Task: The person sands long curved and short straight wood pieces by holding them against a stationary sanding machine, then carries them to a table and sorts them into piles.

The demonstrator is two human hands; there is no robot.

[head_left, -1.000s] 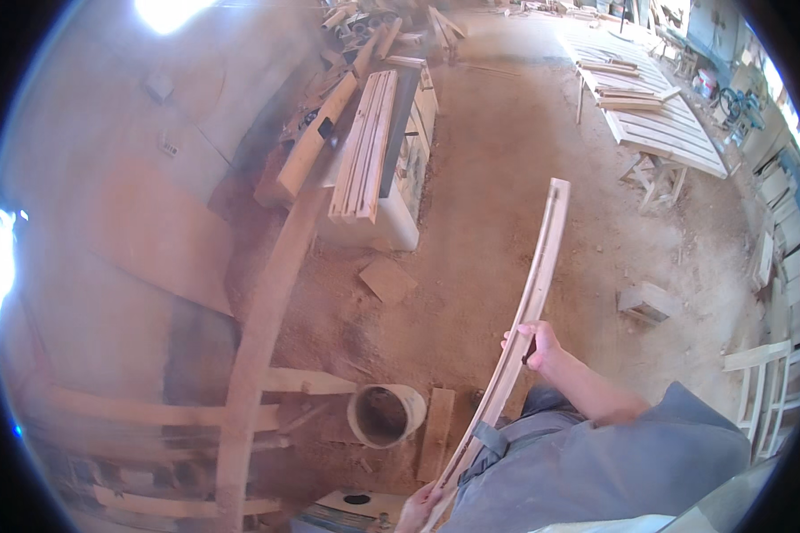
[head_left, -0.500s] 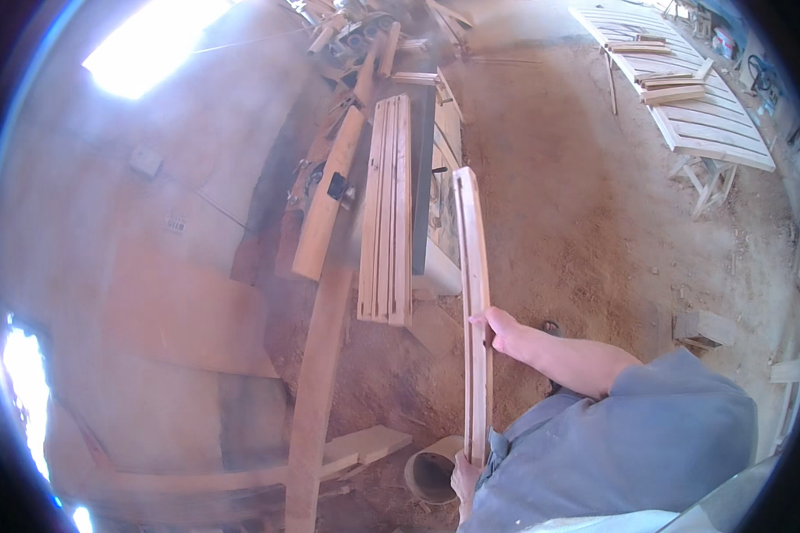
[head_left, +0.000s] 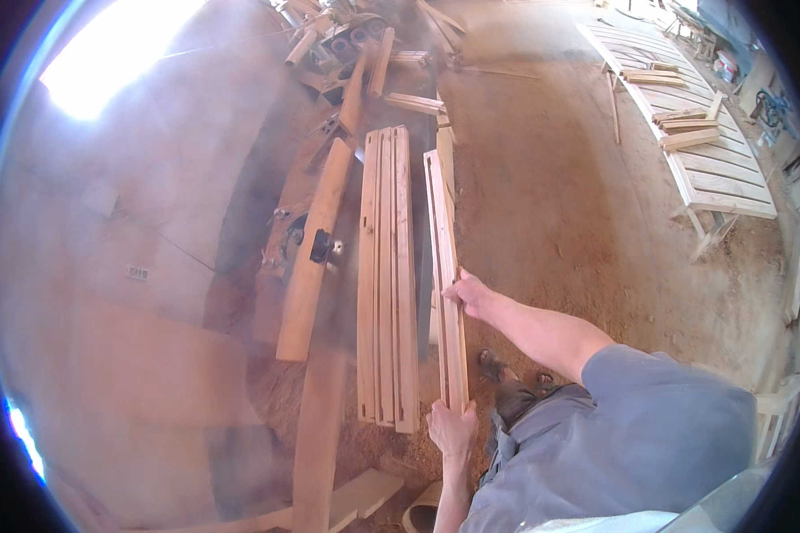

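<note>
A long pale wooden slat (head_left: 448, 330), with a groove running along its face, points away from me. My right hand (head_left: 471, 294) is closed on it about midway, fingers over its right edge. My left hand (head_left: 453, 428) grips the near end of the same slat from below. Just left of it lies a stack of similar grooved wooden pieces (head_left: 387, 275), side by side, apart from the slat in my hands. A dark, straight-edged surface (head_left: 424, 302) shows between the stack and the held slat.
Farther left is a wooden beam (head_left: 316, 258) with a black fitting, and a long board (head_left: 318, 444) near me. A slatted wooden panel (head_left: 720, 169) bearing loose pieces stands on trestles at right. A round pipe-like container (head_left: 422, 511) sits low. Dirt floor (head_left: 542, 186) lies right.
The held slat has moved left, closer to the stack, and my left hand has come up and farther into view with it. Both hands keep their hold while the view has shifted.
</note>
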